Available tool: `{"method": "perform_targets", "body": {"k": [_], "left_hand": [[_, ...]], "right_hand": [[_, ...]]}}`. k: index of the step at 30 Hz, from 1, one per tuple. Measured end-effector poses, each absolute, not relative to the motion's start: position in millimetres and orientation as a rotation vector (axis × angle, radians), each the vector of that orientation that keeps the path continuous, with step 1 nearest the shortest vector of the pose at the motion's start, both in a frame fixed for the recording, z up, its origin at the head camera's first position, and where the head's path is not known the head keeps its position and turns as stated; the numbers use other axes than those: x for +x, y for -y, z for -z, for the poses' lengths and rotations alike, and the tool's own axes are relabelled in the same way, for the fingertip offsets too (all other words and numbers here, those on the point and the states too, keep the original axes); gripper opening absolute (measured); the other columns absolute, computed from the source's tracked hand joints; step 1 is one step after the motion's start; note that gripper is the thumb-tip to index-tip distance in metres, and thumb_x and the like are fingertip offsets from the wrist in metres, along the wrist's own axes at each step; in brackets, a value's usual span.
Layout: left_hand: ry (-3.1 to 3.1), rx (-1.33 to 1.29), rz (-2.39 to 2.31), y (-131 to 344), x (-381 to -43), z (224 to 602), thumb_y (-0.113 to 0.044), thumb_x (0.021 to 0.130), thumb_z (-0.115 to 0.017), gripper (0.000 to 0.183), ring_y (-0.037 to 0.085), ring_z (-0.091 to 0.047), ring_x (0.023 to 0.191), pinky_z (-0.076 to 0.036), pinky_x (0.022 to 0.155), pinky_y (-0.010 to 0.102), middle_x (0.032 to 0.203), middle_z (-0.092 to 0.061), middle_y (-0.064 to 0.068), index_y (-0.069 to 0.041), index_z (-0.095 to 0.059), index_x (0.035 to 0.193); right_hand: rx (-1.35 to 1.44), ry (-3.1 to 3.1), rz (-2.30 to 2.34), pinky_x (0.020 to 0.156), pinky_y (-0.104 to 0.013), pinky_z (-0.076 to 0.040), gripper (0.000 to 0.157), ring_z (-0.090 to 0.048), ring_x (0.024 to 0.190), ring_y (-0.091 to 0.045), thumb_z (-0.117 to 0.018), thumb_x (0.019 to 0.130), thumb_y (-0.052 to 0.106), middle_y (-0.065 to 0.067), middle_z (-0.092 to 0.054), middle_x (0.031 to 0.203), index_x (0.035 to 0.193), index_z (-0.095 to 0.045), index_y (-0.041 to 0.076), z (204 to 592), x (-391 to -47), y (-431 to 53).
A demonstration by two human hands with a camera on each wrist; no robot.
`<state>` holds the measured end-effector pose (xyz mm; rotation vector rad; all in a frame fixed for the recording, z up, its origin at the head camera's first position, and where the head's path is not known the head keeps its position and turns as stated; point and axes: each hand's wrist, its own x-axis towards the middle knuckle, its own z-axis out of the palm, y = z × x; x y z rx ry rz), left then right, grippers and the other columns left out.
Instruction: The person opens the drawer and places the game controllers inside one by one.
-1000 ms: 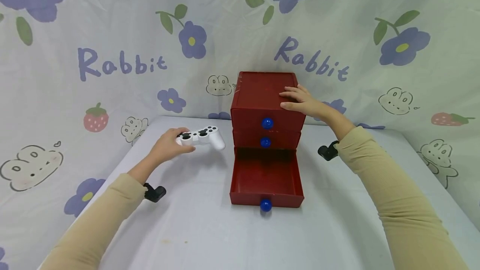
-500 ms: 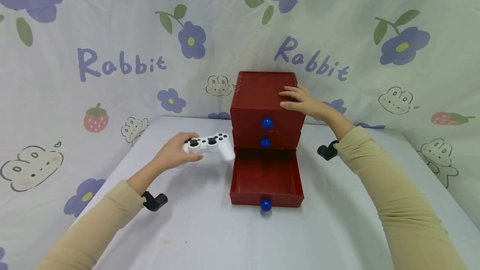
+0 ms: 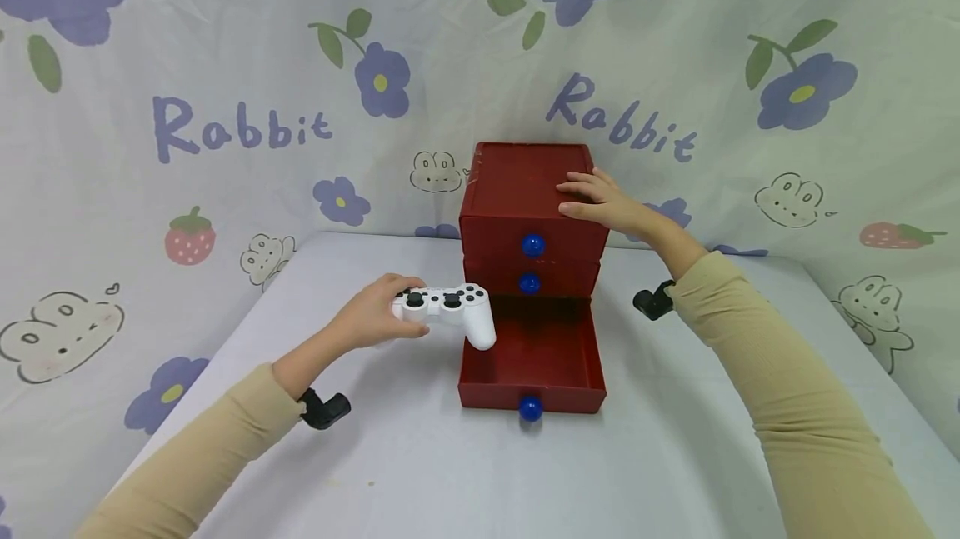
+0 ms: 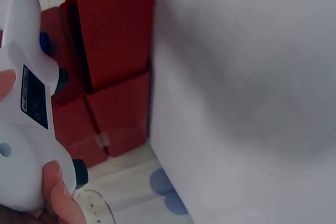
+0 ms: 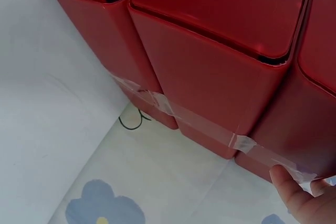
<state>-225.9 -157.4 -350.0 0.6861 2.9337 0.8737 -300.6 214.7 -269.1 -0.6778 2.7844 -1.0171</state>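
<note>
My left hand (image 3: 377,312) pinches a white game controller (image 3: 444,307) by its left end, thumb below and fingers above. The controller is in the air, its free grip overlapping the left edge of the pulled-out bottom drawer (image 3: 531,397). From the left wrist view, the controller's (image 4: 26,103) back with a dark label faces the camera. My right hand (image 3: 607,204) rests on the top right of the red drawer cabinet (image 3: 517,177), fingers extended. In the right wrist view only some fingers of the right hand (image 5: 302,198) show, beside the cabinet's side.
The upper drawers, with a blue knob (image 3: 533,245) and another blue knob (image 3: 529,282), are closed. The bottom drawer's blue knob (image 3: 530,409) faces front. Clear tape (image 5: 199,119) runs along the cabinet's side. A white table (image 3: 420,472) lies below, a printed cloth (image 3: 247,39) behind.
My left hand has carried the controller right and toward the front, from beside the cabinet to the open drawer's left edge. The right hand has stayed on the cabinet.
</note>
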Motion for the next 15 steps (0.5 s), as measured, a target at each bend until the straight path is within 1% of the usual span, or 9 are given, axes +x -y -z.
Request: {"method": "perform_targets", "body": {"k": [7, 15], "left_hand": [[-2.907, 0.698, -0.853, 142.4, -222.1, 352.0, -0.034, 0.066, -0.076, 0.052, 0.025, -0.052, 0.094, -0.043, 0.072, 0.034, 0.116, -0.053, 0.014, -0.017, -0.059, 0.113], [-2.890, 0.733, -0.739, 124.9, -220.5, 345.0, -0.036, 0.066, -0.074, 0.055, 0.025, -0.052, 0.098, -0.044, 0.073, 0.036, 0.116, -0.055, 0.014, -0.014, -0.060, 0.114]], "right_hand": [[-0.668, -2.783, 1.024, 0.105, -0.061, 0.002, 0.061, 0.017, 0.139, -0.025, -0.048, 0.089, 0.040, -0.007, -0.009, 0.154, 0.142, -0.033, 0.011, 269.6, -300.6, -214.6], [-0.664, -2.800, 1.029, 0.106, -0.060, 0.001, 0.060, 0.016, 0.139, -0.025, -0.049, 0.089, 0.038, -0.007, -0.010, 0.153, 0.141, -0.035, 0.011, 270.2, -300.4, -214.6]]}}
